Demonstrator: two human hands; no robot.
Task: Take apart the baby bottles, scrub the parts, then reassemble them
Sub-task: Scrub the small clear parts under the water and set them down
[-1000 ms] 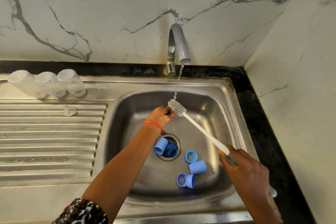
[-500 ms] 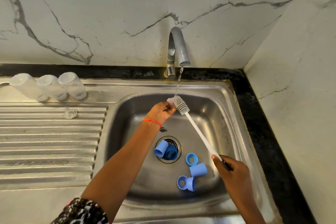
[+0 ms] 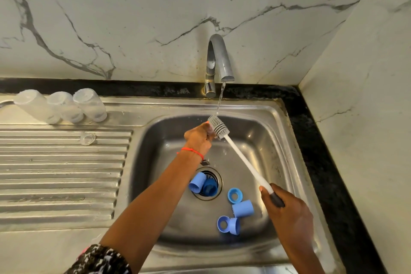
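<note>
My right hand (image 3: 287,209) grips the dark end of a long white bottle brush (image 3: 244,160). Its grey bristle head (image 3: 219,127) is under the thin stream of water (image 3: 220,100). My left hand (image 3: 198,138) is closed on a small part pressed against the bristles; my fingers hide most of it. Several blue caps and rings lie in the basin: two over the drain (image 3: 203,183), a ring (image 3: 234,195), a cap (image 3: 242,208), and another pair (image 3: 229,225). Three clear bottle bodies (image 3: 65,107) stand upside down at the back left.
The tap (image 3: 219,58) runs at the back of the steel sink (image 3: 287,140). A small clear part (image 3: 87,138) sits on the ribbed drainboard (image 3: 55,173) to the left. A marble wall closes in the right side.
My right hand has slid up and in along the handle, tilting the brush steeper. The brush head and my left hand rose closer to the tap. The blue parts have not moved.
</note>
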